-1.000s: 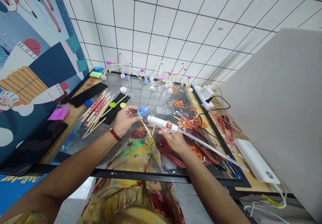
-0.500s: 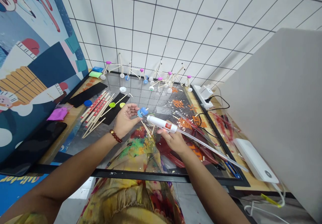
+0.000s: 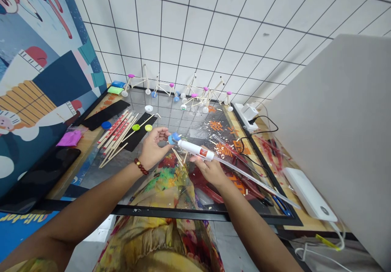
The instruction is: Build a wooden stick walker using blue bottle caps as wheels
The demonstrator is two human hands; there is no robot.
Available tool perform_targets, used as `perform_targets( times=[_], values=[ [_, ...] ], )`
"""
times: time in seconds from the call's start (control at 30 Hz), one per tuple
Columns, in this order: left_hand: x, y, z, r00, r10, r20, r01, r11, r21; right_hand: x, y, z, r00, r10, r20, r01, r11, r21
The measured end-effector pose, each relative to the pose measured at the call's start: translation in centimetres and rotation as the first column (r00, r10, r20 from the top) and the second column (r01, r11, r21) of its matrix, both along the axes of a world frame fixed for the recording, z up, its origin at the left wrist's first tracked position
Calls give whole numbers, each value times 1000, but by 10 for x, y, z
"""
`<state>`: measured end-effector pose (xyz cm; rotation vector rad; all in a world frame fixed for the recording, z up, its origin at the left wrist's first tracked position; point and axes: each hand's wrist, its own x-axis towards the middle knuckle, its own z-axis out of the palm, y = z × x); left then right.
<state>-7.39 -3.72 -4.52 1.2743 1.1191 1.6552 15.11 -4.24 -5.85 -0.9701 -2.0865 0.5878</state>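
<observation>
Fingers of the person's left hand (image 3: 153,149) pinch a blue cap piece (image 3: 174,138) above the middle of the desk (image 3: 91,172); a pale stick end shows at its right side. The right hand (image 3: 210,170) is wrapped around a white hot-glue gun (image 3: 194,149), nozzle toward the piece; whether the tip touches it, or the trigger is pressed, cannot be told. A clear glue stick (image 3: 256,180) runs out of the gun's rear.

Along the desk's back edge, near the tiled wall (image 3: 180,23), stands a row of stick-and-cap models (image 3: 176,99), several bearing magenta discs (image 3: 131,76); these look finished. The held piece seems only partway made, since it shows no such disc. Short sticks (image 3: 177,156) appear just below it; whether any is joined is unclear. Chopsticks (image 3: 119,140), a lime-green cap (image 3: 136,128), a yellow cap (image 3: 148,128) and a white cap (image 3: 148,108) lie apart to the left, apparently unused.
</observation>
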Motion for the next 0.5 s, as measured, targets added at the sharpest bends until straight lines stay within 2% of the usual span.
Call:
perform_targets(
  times=[0.27,0.5],
  values=[
    [-1,1,-2,1000,18,-17,-18,1000,-1,-1,0,2,1000,8,-5,-8,1000,10],
    [-3,2,2,999,15,46,-14,1000,-13,-3,-1,6,1000,-5,-27,5,1000,4]
  ],
)
